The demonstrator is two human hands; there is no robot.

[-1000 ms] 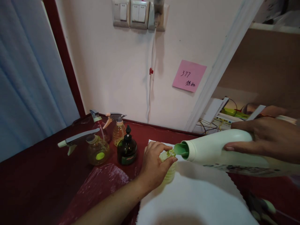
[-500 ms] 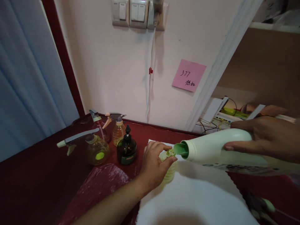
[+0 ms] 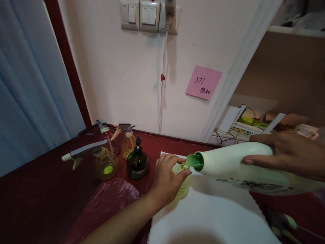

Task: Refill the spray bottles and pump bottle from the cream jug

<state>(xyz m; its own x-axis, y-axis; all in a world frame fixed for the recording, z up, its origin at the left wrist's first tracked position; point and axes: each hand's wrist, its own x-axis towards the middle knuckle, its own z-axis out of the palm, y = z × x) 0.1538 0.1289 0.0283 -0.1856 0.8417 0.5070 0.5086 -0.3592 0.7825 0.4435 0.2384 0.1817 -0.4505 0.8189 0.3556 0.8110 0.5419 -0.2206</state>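
My left hand (image 3: 169, 174) is closed around the neck of a ribbed, clear yellowish bottle (image 3: 184, 189), which stands uncapped on a white sheet (image 3: 215, 217). In my right hand (image 3: 286, 154) is a large pale green jug (image 3: 231, 157), tipped almost level with its mouth to the left. The jug's green spout (image 3: 194, 160) sits right at the small bottle's opening. Whether liquid is flowing I cannot make out. A dark green pump bottle (image 3: 137, 162) stands left of my left hand.
Several trigger spray bottles, one with a yellow-green dot (image 3: 108, 170), stand at the left on the red table (image 3: 33, 196). A dark spray head (image 3: 281, 220) lies at the lower right. Behind rise the wall, a pink note (image 3: 204, 82) and a shelf with a white router (image 3: 230, 119).
The jug has turned slightly in my right hand, showing more of its printed label. Its spout has shifted slightly left over the bottle's opening. My left hand keeps its hold.
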